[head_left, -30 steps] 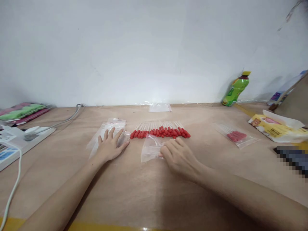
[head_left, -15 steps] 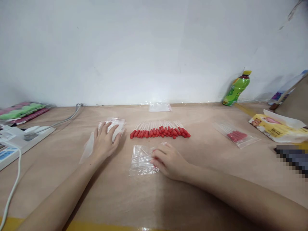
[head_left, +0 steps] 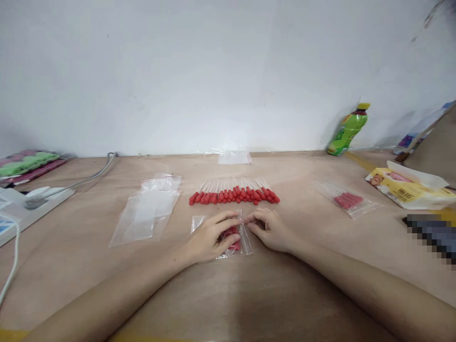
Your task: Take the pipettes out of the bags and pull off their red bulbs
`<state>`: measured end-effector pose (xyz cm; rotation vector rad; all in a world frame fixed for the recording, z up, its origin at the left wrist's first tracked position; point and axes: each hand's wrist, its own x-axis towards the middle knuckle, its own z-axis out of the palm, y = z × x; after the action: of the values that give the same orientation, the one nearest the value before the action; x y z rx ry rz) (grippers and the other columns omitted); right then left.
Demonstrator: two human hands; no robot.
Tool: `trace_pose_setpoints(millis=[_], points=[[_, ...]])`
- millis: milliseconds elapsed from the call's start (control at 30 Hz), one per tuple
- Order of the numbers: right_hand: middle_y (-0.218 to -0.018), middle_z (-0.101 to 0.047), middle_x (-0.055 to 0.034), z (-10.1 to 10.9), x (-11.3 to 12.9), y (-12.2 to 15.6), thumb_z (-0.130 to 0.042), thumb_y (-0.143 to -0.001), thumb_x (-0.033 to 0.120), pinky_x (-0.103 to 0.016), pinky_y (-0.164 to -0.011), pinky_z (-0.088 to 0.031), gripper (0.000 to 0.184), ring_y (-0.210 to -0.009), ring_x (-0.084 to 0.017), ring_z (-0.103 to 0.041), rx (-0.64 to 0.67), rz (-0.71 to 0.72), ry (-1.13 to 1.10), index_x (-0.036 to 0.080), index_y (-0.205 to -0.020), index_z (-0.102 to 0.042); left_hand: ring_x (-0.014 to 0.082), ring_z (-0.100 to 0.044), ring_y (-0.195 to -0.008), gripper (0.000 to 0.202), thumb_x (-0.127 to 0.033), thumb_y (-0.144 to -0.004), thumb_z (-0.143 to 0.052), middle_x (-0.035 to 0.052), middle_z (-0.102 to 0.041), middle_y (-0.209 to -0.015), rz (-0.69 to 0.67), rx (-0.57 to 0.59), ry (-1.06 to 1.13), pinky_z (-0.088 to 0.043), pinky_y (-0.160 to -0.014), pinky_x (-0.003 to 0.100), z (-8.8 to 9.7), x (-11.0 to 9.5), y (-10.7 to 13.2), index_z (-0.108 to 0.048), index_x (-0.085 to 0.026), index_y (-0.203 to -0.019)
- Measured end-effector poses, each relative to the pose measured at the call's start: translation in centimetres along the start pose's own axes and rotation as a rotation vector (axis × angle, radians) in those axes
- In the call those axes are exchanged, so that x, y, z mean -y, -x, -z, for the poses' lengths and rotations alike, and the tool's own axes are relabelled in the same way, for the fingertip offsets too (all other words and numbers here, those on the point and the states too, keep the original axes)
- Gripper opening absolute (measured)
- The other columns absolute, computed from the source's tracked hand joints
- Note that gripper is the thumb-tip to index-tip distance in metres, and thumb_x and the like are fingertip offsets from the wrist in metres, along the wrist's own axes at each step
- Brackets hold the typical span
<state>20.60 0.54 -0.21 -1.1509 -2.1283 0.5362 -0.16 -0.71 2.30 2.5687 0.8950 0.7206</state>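
Note:
A clear zip bag (head_left: 245, 240) with red-headed sticks (head_left: 233, 237) inside lies flat on the table in front of me, its zip edge toward the right. My left hand (head_left: 215, 237) rests over the bag with fingers apart, partly covering the red heads. At the zip edge, the thumb and forefinger of my right hand (head_left: 272, 230) pinch together on the bag's upper part. Just beyond both hands is a row of loose red-headed white sticks (head_left: 235, 194), heads toward me.
Flat zip bags (head_left: 146, 213) overlap on the left. Another filled bag (head_left: 347, 199) lies at the right, near a yellow tissue pack (head_left: 409, 187) and a pixelated dark object (head_left: 431, 235). A green bottle (head_left: 347, 130) leans on the wall. A power strip (head_left: 35, 209) sits at far left.
My left hand has moved right, from the flat bags onto the filled bag. The right hand has shifted slightly right to the zip edge, uncovering the red heads.

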Motion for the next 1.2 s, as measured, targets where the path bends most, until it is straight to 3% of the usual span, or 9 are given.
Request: trace_pose_setpoints(millis=[133, 233, 500, 667, 833, 1033, 1200], points=[[-0.071, -0.059, 0.0006, -0.1, -0.1, 0.1, -0.055, -0.075, 0.017, -0.026, -0.062, -0.04, 0.007, -0.067, -0.013, -0.053, 0.018, 0.009, -0.1, 0.02, -0.077, -0.061, 0.0207, -0.049, -0.112, 0.035, -0.025, -0.084, -0.048, 0.0098, -0.048, -0.125, 0.023, -0.016, -0.002, -0.043, -0.094, 0.038, 0.0, 0.5, 0.0, -0.05, -0.021, -0.119], [-0.072, -0.058, 0.0006, -0.2, 0.0, 0.3, -0.058, -0.075, 0.02, -0.027, -0.066, -0.039, 0.003, -0.07, -0.013, -0.053, -0.001, 0.1, -0.112, 0.019, -0.078, -0.059, 0.0204, -0.049, -0.113, 0.037, -0.024, -0.085, -0.047, 0.0094, -0.047, -0.126, 0.03, -0.016, -0.024, -0.043, -0.094, 0.037, 0.0, 0.6, 0.2, -0.048, -0.022, -0.122], [-0.067, -0.056, 0.0005, -0.6, 0.0, 0.7, -0.053, -0.08, 0.022, -0.03, -0.068, -0.028, 0.006, -0.069, -0.014, -0.045, -0.214, 0.429, 0.264, 0.021, -0.076, -0.058, 0.018, -0.053, -0.104, 0.026, -0.019, -0.085, -0.045, 0.0086, -0.048, -0.123, -0.033, -0.031, -0.068, -0.045, -0.091, 0.032, -0.1, 0.7, -0.4, -0.06, -0.02, -0.106], [-0.065, -0.056, 0.0016, -0.4, 0.0, 0.7, -0.051, -0.081, 0.019, -0.03, -0.066, -0.027, 0.011, -0.067, -0.013, -0.044, -0.223, 0.608, 0.354, 0.024, -0.078, -0.06, 0.016, -0.057, -0.098, 0.023, -0.017, -0.085, -0.045, 0.0082, -0.053, -0.115, -0.075, -0.082, -0.044, -0.048, -0.085, 0.03, -0.4, 1.2, -0.5, -0.062, -0.02, -0.101], [-0.066, -0.056, 0.0013, -0.3, 0.0, 0.7, -0.051, -0.081, 0.016, -0.03, -0.066, -0.027, 0.011, -0.069, -0.013, -0.044, -0.217, 0.642, 0.365, 0.023, -0.08, -0.06, 0.0144, -0.059, -0.095, 0.019, -0.017, -0.085, -0.047, 0.0072, -0.058, -0.107, -0.129, -0.124, -0.039, -0.049, -0.083, 0.027, -0.8, 1.6, -0.5, -0.063, -0.019, -0.095], [-0.062, -0.054, 0.0017, -0.4, -0.4, 0.6, -0.055, -0.078, 0.017, -0.03, -0.064, -0.027, 0.01, -0.065, -0.012, -0.039, -0.261, 0.679, 0.346, 0.02, -0.069, -0.056, 0.0136, -0.06, -0.091, 0.018, -0.016, -0.084, -0.049, 0.0066, -0.06, -0.103, -0.172, -0.167, -0.077, -0.05, -0.079, 0.025, -0.8, 1.6, -0.7, -0.063, -0.018, -0.095], [-0.062, -0.053, 0.0017, -0.6, -0.5, 0.5, -0.056, -0.078, 0.016, -0.03, -0.064, -0.026, 0.01, -0.066, -0.012, -0.039, -0.283, 0.685, 0.323, 0.02, -0.068, -0.055, 0.0135, -0.06, -0.09, 0.018, -0.016, -0.084, -0.048, 0.0064, -0.06, -0.103, -0.202, -0.143, -0.097, -0.05, -0.079, 0.026, -0.9, 1.7, -0.6, -0.063, -0.018, -0.094]])
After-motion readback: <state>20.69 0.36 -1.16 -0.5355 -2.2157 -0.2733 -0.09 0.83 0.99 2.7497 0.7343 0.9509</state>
